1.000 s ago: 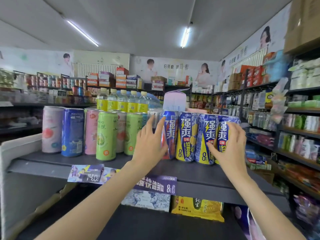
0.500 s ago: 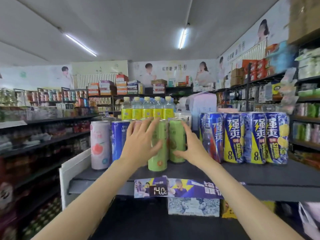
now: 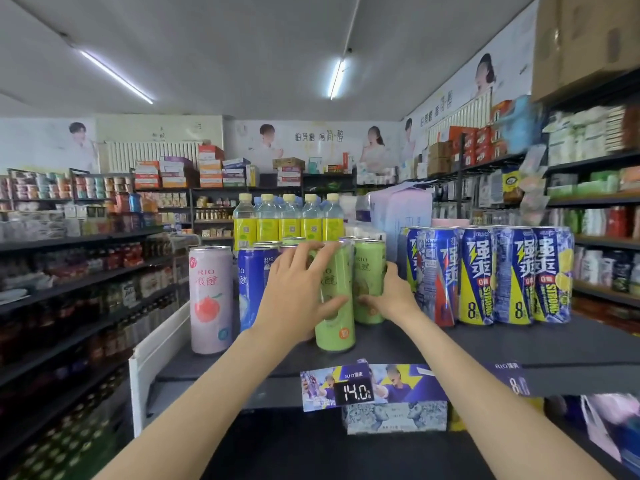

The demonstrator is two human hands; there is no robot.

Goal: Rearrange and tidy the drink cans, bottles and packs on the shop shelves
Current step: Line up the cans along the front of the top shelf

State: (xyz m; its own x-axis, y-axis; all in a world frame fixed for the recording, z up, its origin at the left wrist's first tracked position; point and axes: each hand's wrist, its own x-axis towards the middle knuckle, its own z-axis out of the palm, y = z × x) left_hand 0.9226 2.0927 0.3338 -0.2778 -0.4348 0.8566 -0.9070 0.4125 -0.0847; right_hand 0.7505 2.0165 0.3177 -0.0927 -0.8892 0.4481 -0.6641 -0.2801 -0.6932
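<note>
Shop aisle w/ dark metal shelves on both sides, posters along the back wall, strip lights on the ceiling. Top shelf (image 3: 519,348) in front is carrying the drinks at about chest height.

Left hand (image 3: 294,292) is resting on the cans w/ fingers (image 3: 304,252) spread wide and fairly straight, thumb lying across the front green can (image 3: 337,327), which is standing upright near the shelf's front edge. Palm is covering a can behind it; can't tell which one. Right hand (image 3: 389,296) is touching the second green can (image 3: 369,271) from its right side, fingers loosely curved against it, thumb toward the front can; can't tell if it's really gripping.

Pink peach can (image 3: 210,299) is standing at far left, a bit apart, w/ a blue can (image 3: 254,282) just beside it on the right. Row of blue-yellow lightning cans (image 3: 485,275) is lining up on the right part of the shelf, touching side by side. Yellow-label bottles (image 3: 289,220) are standing in a row behind the cans.

Price tag (image 3: 353,391) reading 14.0 is hanging on the shelf's front lip, below the green cans.
</note>
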